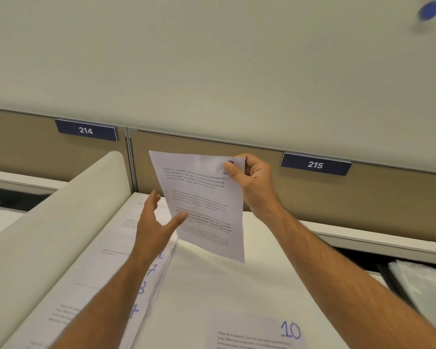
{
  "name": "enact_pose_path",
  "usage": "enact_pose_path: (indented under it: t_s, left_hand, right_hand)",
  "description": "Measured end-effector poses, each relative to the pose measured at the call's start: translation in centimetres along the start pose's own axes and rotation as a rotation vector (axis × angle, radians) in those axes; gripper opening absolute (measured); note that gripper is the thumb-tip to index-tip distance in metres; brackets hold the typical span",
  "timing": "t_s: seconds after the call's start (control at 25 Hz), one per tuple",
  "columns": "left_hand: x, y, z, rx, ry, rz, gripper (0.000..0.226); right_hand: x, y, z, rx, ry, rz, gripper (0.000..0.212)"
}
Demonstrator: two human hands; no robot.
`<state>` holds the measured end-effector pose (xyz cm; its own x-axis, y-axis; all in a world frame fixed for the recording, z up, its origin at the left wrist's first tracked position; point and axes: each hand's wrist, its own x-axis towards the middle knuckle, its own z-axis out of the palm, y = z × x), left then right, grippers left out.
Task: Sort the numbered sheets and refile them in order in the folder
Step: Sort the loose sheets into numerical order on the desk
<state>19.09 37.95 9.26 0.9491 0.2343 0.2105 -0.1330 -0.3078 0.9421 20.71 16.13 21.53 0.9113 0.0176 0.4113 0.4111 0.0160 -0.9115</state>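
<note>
My right hand (249, 175) pinches the top right corner of a printed sheet (204, 205) and holds it up in the air; my thumb covers most of its blue handwritten number. My left hand (154, 222) is spread open just left of the sheet, its thumb touching the sheet's lower left edge. Below the left arm lies a fanned row of sheets (126, 248) with blue numbers 7 and 8 showing. A sheet marked 10 (254, 333) lies near the bottom of the view. No folder can be made out for certain.
A white desk surface (212, 285) carries the papers. A pale curved divider (61, 222) rises on the left. Tan partition panels with blue labels 214 (86, 130) and 215 (315, 164) stand behind. A clear plastic item (423, 285) lies at the right edge.
</note>
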Motion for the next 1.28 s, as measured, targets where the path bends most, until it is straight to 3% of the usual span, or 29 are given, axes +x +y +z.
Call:
enact_pose_path:
  t_s: [0.24, 0.36, 0.72, 1.04, 1.28]
  left_hand:
    - [-3.3, 3.6, 1.7, -0.284, 0.013, -0.006, 0.024]
    - [-5.3, 4.5, 2.9, -0.297, -0.062, -0.048, 0.002]
    - [-11.8, 0.7, 5.9, -0.145, -0.115, -0.261, 0.006]
    - [-18.0, -2.3, 5.0, 0.015, -0.173, -0.389, 0.019]
    - [-21.0, -2.9, 4.3, 0.153, -0.195, -0.389, 0.024]
  right_hand:
    - [-3.5, -1.4, -5.8, 0.204, 0.173, 0.162, 0.004]
    - [-5.7, -0.3, -8.7, 0.142, 0.270, 0.279, 0.014]
    - [-20.1, 6.2, -14.7, -0.079, 0.025, 0.824, 0.034]
    - [-27.1, 7.0, -15.2, -0.081, 0.117, 0.887, 0.041]
    - [-30.1, 6.8, -15.3, -0.145, 0.151, 0.941, 0.040]
